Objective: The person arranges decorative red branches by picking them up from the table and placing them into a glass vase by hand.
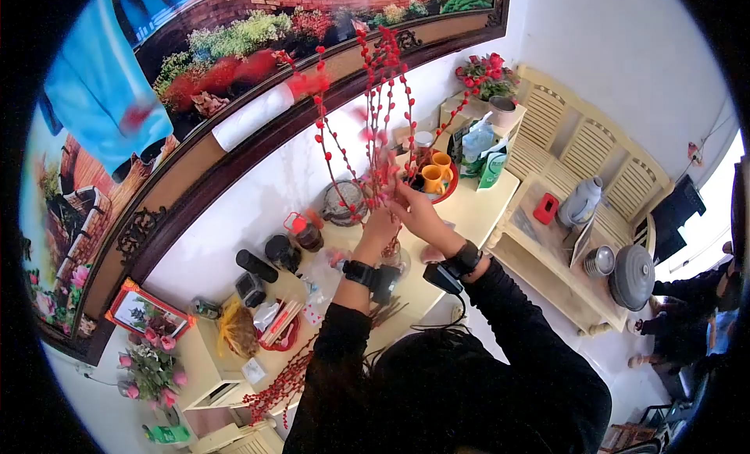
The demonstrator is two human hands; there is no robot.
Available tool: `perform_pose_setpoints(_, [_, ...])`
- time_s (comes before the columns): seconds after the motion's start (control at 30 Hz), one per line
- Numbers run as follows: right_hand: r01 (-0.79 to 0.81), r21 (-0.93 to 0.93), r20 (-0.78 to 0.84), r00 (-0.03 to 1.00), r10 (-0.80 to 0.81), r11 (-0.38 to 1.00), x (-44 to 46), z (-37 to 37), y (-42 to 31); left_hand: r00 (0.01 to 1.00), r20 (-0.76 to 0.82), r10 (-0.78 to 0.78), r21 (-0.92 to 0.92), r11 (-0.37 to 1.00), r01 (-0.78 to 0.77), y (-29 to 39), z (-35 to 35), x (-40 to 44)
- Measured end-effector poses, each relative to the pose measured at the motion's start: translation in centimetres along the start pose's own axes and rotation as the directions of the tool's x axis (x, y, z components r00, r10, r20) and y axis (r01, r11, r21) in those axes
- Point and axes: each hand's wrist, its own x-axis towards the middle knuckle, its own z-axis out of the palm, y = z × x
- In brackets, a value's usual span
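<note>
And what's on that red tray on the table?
Two orange cups stand on the red tray. The right hand is in front of part of its near edge, so whatever lies behind the hand can't be seen.

We wear a black top [539, 399] with long dark sleeves [519, 325]. Black straps bearing boxy modules circle both wrists: a left unit [383, 282] and a right unit [444, 277], the latter trailing a thin black cable [463, 306]. Our hands [423, 212] are bare.

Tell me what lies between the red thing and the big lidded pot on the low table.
In the head view, a thin flat panel and what looks like stacked bowls lie between the red thing and the lidded pot.
</note>
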Motion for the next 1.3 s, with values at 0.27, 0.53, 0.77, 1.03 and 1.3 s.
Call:
perform_pose_setpoints(0.27, [0.02,-0.066,-0.047,0.999,-0.023,0.998,1.7,-0.2,-0.4,1.0,-0.021,0.004,-0.069,0.998,-0.006,4.1,-5.2,-2.8])
perform_pose_setpoints(0.53, [0.014,-0.095,-0.063,0.998,-0.02,0.995,4.6,-1.1,-0.3,0.81,-0.533,-0.243,-0.289,0.953,0.096,2.3,-8.7,-5.2])
perform_pose_setpoints(0.77, [-0.118,-0.132,-0.096,0.99,0.106,0.984,3.8,-1.9,0.7,0.958,-0.035,-0.286,-0.51,0.829,0.229,2.9,-9.0,-3.1])
perform_pose_setpoints(1.03, [0.071,-0.413,-0.256,0.948,-0.19,0.908,2.3,-3.2,3.1,0.923,0.35,-0.163,-0.582,0.734,0.35,0.8,-8.4,-0.2])
perform_pose_setpoints(1.3, [-0.032,-0.331,-0.408,0.906,-0.113,0.943,1.7,-0.7,5.6,0.79,0.54,-0.291,-0.112,0.905,0.41,3.4,-9.0,2.9])
